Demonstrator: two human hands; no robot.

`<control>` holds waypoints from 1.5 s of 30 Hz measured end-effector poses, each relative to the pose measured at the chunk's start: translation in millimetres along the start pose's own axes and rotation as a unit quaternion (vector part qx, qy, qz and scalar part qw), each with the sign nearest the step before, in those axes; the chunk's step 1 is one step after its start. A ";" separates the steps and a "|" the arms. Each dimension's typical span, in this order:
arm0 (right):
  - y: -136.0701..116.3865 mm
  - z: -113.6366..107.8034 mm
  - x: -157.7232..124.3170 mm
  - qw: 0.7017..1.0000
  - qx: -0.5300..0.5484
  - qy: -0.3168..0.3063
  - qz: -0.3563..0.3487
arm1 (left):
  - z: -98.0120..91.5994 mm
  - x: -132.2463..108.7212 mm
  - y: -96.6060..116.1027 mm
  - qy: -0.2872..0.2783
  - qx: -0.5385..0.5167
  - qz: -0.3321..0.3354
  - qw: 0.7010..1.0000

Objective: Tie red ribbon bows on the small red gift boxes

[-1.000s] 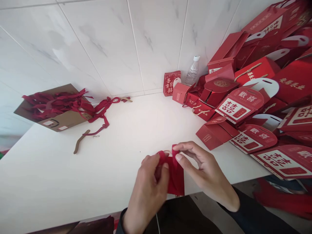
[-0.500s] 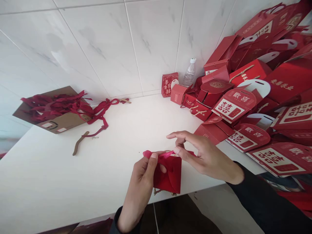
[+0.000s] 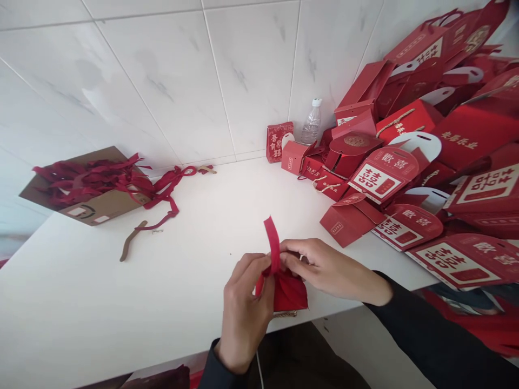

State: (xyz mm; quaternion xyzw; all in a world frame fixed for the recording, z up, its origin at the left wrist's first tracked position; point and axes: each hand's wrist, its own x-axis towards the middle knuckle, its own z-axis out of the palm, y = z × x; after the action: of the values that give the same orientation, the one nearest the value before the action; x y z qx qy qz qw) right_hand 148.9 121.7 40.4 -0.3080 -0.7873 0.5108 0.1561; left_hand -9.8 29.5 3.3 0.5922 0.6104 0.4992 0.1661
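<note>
A small red box [image 3: 292, 294] with a gold rope handle [image 3: 287, 313] sits at the front edge of the white table. My left hand [image 3: 248, 302] is on its left side, thumb and fingers closed on a red ribbon [image 3: 272, 240] at the box's top. From the right, my right hand [image 3: 324, 267] pinches at the same ribbon, its fingertips close to the left ones. One ribbon end stands up above both hands. The fingers hide part of the ribbon and the box's top.
Red gift boxes [image 3: 375, 175] pile up along the right, a clear bottle [image 3: 311, 124] behind them. At the left, a cardboard box [image 3: 109, 209] holds red ribbons, some trailing onto the table [image 3: 121, 302] near a brown strip [image 3: 132, 242]. A tiled wall [image 3: 162, 81] stands behind.
My right hand has come down and left to meet my left hand. The ribbon end now points upward. The red box has tilted and its flap faces differently.
</note>
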 end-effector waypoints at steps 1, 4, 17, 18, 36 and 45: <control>0.3 0.9 1.4 1.000 0.009 -0.005 -0.004 | 3.0 -1.4 -2.0 0.014 0.010 0.019 1.000; 0.7 1.2 4.0 0.999 0.030 -0.009 -0.013 | 10.0 -5.3 -6.7 0.057 0.017 0.006 0.998; 7.1 -1.9 -1.0 0.998 0.041 0.030 0.032 | 18.8 -17.8 -14.6 0.118 -0.054 -0.091 0.987; 6.0 -1.6 -1.3 0.998 0.038 0.025 0.034 | 20.0 -18.2 -15.6 0.124 -0.056 -0.080 0.987; 0.8 10.6 -1.6 0.998 -0.023 0.056 0.027 | 5.5 -5.2 1.6 -0.021 -0.190 -0.175 0.966; 1.6 3.8 -3.1 0.998 0.045 -0.018 0.049 | 12.5 -10.4 -7.2 0.041 -0.155 -0.084 0.983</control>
State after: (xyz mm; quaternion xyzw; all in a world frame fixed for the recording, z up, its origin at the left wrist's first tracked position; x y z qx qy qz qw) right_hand 149.6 117.5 37.6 -0.3294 -0.7503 0.5581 0.1305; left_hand -1.4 26.9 -12.1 0.4851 0.5793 0.5957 0.2723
